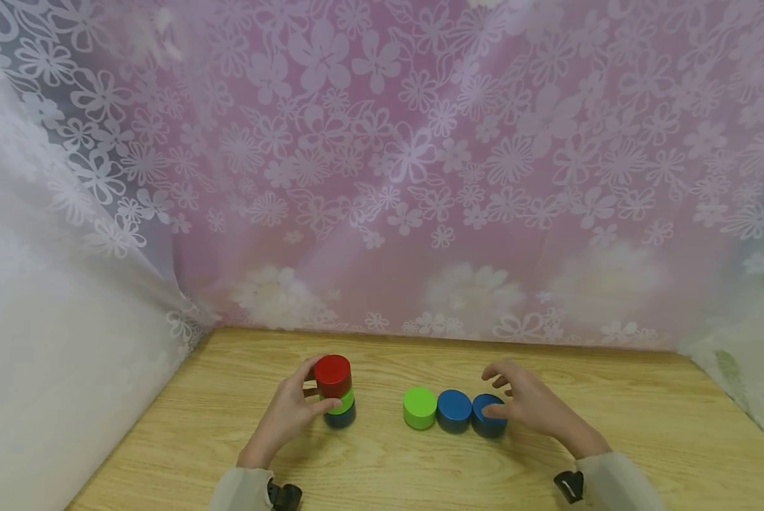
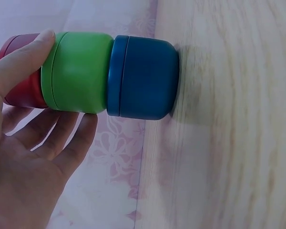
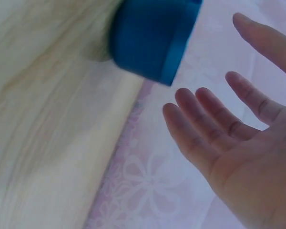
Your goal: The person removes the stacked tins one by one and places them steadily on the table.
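Observation:
At the left of the head view stands an upright stack of three round lidded tins: a red tin [image 1: 333, 376] on top, a green tin [image 2: 81, 71] in the middle and a dark blue tin [image 2: 148, 78] on the table. My left hand [image 1: 289, 406] grips the stack from its left side, thumb at the seam of red and green and fingers behind. To the right, a green tin [image 1: 419, 408], a blue tin [image 1: 454, 411] and another blue tin [image 1: 489, 426] stand in a row. Beside and above the last one, my right hand [image 1: 535, 401] spreads its fingers, holding nothing.
The wooden table [image 1: 382, 468] meets a pink flowered curtain [image 1: 420, 213] along its back edge. White cloth [image 1: 56, 319] hangs at the left side. A dark wrist-worn device [image 1: 286, 495] shows at the left sleeve, with another [image 1: 569, 486] at the right sleeve.

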`<state>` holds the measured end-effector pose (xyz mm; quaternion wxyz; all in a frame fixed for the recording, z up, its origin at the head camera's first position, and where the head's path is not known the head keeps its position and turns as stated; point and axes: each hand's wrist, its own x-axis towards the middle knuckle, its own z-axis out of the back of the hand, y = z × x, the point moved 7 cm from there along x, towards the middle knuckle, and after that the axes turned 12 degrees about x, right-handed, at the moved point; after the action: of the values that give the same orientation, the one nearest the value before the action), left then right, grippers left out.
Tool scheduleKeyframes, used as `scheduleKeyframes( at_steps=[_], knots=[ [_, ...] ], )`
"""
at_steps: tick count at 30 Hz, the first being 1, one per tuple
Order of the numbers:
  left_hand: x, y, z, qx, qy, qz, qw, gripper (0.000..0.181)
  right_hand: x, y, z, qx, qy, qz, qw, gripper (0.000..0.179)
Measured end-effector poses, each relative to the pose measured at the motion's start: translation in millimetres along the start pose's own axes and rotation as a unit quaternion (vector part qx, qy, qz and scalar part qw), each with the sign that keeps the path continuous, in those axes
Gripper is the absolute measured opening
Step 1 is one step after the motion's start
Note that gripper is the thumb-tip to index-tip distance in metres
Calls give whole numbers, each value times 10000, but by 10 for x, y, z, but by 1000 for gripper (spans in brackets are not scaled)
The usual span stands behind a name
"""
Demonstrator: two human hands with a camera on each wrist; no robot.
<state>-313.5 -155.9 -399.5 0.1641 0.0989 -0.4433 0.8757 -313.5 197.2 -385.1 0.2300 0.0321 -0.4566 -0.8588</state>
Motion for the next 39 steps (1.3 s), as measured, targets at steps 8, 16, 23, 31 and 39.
scheduleKeyframes(
  at_steps=[8, 16, 23, 31, 39],
  knots=[
    [9, 0, -13, -125, 157, -43, 9998, 75, 111, 250, -20, -80, -564, 587, 9966, 41],
    [2, 40, -33, -160, 324, 123, 9993, 81, 233, 479, -133, 179, -883, 1039, 9905, 41],
    [2, 64, -37, -138, 325, 138, 9993, 80, 339, 611, -278, 475, -911, 1224, 9872, 41],
    [-11, 91, -63, -70, 482, 225, 9986, 75, 430, 739, -438, 719, -855, 1343, 9846, 39],
    [-68, 111, -77, -59, 588, 246, 9979, 69, 521, 806, -630, 902, -713, 1454, 9827, 40]
  ],
)
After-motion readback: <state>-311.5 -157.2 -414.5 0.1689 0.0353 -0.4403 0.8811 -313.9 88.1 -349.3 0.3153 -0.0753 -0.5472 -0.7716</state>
